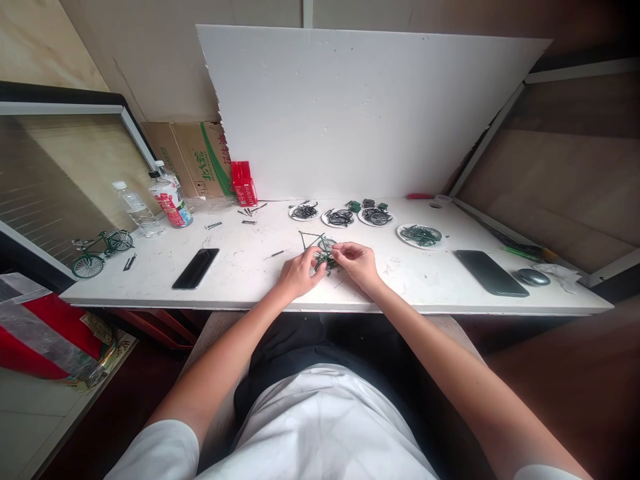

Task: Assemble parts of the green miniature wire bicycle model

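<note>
Left hand [300,273] was curled against the near left of a small green bike [327,245], thumb and fingers pinching its lower part. Right hand [356,261] was at the right edge of the bike, thumb and fingertips pressed together; whether they gripped anything tiny could not be told. The bike stood tilted between both hands on a white table [240,288], its thin frame pointing away to the left. Just left of the bike lay a slim tool [279,253]. Beyond it were three white plates of dark parts, and farther right of it a plate [401,233] of green parts. Well left of the bike lay a black phone [196,269], with another green bike [103,252] farther out. Well right of it were a dark slab [491,272] and a mouse [533,277]. Behind the bike, to the left, stood a red box [243,184], a carton [183,157] and a labelled bottle [171,201]; directly behind it rose a white board [375,113].
</note>
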`<control>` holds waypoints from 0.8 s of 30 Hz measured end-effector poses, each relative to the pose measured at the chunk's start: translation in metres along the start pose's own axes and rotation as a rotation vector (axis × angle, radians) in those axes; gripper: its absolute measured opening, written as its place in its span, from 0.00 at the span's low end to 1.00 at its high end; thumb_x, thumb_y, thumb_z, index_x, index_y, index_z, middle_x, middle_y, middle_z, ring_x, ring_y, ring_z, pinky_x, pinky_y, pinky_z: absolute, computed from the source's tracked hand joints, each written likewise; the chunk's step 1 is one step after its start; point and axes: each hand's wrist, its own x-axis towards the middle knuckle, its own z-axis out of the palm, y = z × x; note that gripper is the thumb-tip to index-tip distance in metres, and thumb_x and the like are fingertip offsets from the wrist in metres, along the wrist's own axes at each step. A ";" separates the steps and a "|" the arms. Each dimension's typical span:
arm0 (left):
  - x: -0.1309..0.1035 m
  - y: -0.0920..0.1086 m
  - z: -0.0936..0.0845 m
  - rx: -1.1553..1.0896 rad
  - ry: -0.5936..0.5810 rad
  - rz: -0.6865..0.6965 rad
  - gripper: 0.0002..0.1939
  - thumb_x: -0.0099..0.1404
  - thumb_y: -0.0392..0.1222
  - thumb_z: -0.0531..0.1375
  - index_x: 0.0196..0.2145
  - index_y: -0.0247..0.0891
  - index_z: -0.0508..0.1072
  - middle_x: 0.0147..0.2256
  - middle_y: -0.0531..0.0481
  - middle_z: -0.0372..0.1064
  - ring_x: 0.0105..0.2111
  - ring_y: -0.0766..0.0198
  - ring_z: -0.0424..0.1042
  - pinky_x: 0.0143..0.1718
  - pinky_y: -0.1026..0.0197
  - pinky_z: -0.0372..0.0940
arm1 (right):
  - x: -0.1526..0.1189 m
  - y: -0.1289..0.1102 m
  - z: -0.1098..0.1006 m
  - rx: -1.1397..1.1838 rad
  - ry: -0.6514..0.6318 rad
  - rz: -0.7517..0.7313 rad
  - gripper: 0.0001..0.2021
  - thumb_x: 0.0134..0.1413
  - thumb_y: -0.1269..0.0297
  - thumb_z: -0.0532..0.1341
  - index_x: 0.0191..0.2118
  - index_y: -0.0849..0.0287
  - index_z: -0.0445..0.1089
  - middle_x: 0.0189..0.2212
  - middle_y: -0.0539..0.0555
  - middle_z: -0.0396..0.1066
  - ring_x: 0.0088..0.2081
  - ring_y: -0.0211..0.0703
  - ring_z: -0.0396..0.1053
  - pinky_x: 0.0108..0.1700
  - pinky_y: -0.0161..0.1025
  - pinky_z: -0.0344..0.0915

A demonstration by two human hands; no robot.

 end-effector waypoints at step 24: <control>0.014 -0.012 0.008 -0.932 0.313 -0.303 0.17 0.58 0.51 0.75 0.35 0.35 0.82 0.45 0.37 0.82 0.53 0.47 0.81 0.53 0.50 0.76 | -0.016 -0.019 0.006 -0.362 -0.007 -0.538 0.05 0.66 0.60 0.67 0.43 0.49 0.82 0.39 0.56 0.83 0.42 0.54 0.78 0.47 0.53 0.75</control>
